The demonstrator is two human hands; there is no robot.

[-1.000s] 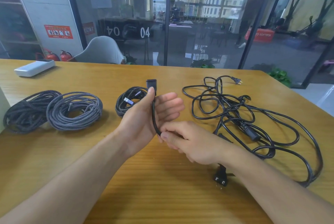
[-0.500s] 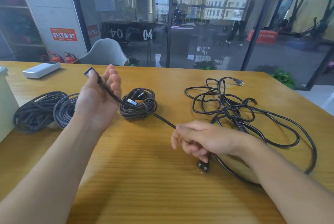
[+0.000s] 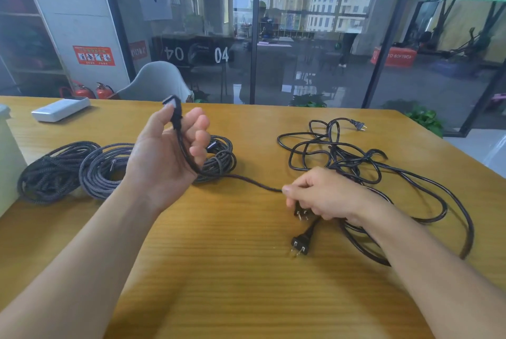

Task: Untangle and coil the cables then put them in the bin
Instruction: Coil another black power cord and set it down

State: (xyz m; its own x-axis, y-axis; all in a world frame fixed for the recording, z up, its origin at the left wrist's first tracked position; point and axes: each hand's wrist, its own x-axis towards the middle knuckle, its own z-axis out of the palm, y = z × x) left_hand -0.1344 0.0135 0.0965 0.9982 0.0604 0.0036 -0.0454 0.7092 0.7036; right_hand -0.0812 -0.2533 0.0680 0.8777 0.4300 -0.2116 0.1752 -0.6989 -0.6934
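Observation:
My left hand (image 3: 164, 158) is raised palm-up over the table and holds the connector end of a black power cable (image 3: 246, 181) between thumb and fingers. The cable runs down and right to my right hand (image 3: 325, 196), which pinches it low over the table. A tangled heap of black cables (image 3: 364, 163) lies right of and behind that hand. One plug (image 3: 299, 245) lies in front of my right hand; another pokes out under its fingers. Three coiled braided cables lie at the left: (image 3: 52, 171), (image 3: 104, 171), (image 3: 219, 158).
The pale edge of a bin (image 3: 6, 152) shows at the far left of the wooden table (image 3: 219, 270). A white flat device (image 3: 60, 110) lies at the back left. A grey chair (image 3: 156, 84) stands behind the table, before a glass wall.
My left hand first swung out left with the connector, stretching the cable, then came back toward the middle. My right hand slid along the cable to the right, and a second plug came into view.

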